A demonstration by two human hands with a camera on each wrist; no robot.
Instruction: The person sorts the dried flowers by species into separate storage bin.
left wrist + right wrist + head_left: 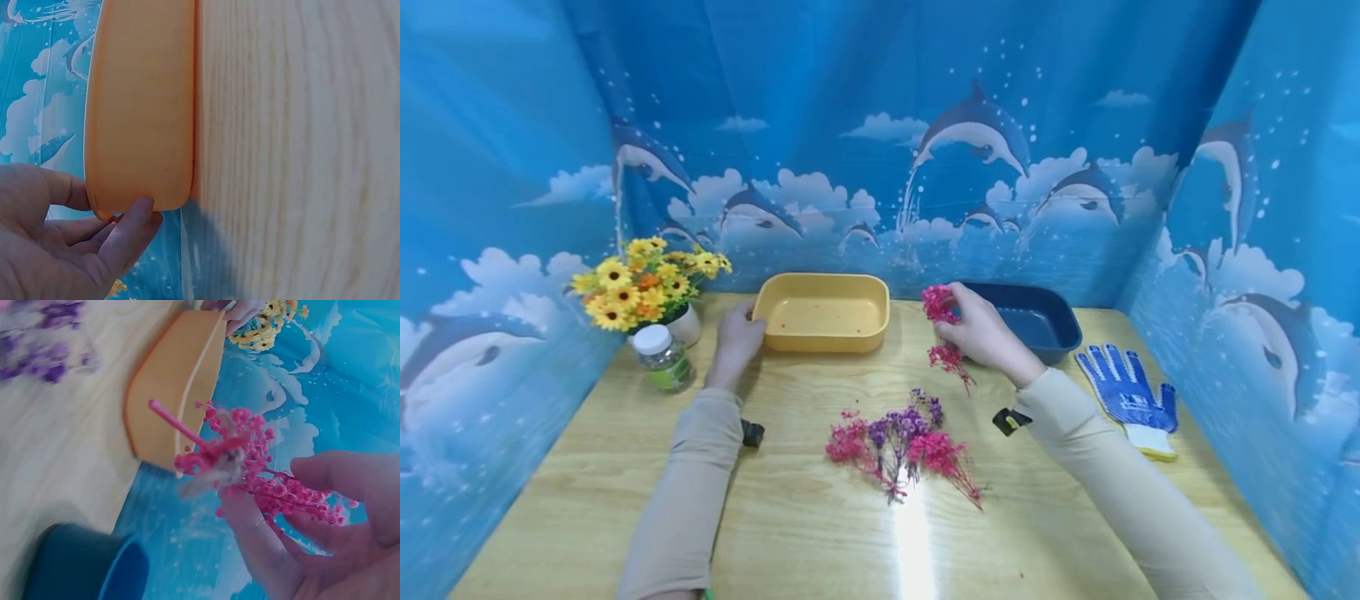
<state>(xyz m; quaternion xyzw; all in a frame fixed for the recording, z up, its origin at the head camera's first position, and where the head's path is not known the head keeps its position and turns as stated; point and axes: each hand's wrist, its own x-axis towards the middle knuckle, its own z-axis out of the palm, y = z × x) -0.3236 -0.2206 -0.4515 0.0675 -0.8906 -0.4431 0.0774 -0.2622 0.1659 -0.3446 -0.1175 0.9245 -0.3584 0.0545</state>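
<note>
Pink dried flowers (938, 304) are pinched in the right hand (981, 333), between a yellow rounded-rectangular plastic tub (820, 342) and a navy-blue plastic tub (1052, 354); the light hold probably spares brittle blooms. The left hand (739, 340) grips the yellow tub's end, likely steadying it. Specks dot its floor; the navy tub's interior is partly hidden.

Before a dolphin curtain (790, 92), yellow flowers (643, 287) stand behind a lidded jar (662, 362), well apart from a glove (1126, 398).
</note>
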